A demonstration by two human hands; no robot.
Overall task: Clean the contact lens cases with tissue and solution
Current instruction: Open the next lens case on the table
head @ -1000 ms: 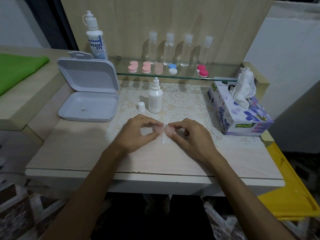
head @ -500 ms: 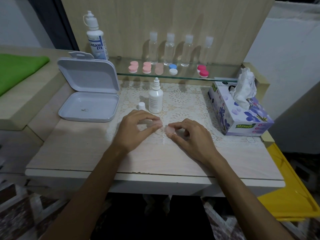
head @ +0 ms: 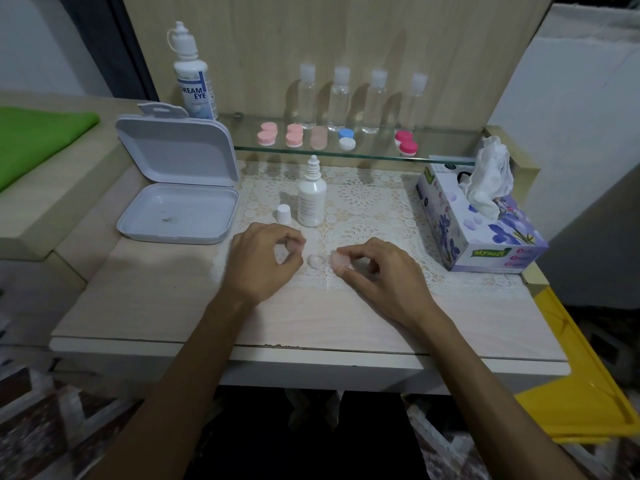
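A pale pink contact lens case (head: 329,260) lies on the lace mat between my hands. Its left well (head: 316,260) is uncovered and looks clear. My right hand (head: 377,271) pinches the case's capped right side. My left hand (head: 263,261) sits just left of the case, its fingers curled round a small pale cap (head: 288,252) that is partly hidden. Behind the hands stands a small white solution bottle (head: 311,199), uncapped, with its white cap (head: 284,213) beside it. The tissue box (head: 485,233) is at the right, a tissue (head: 490,181) sticking out.
An open white hinged box (head: 176,213) lies at the left. The glass shelf (head: 446,138) carries several coloured lens cases (head: 294,135), clear bottles (head: 339,98) and a large solution bottle (head: 192,74). A yellow tray (head: 571,382) sits beyond the table's right edge.
My hands have drawn apart. The left hand moved left with the cap, leaving the case's left well uncovered. The right hand keeps its hold on the case.
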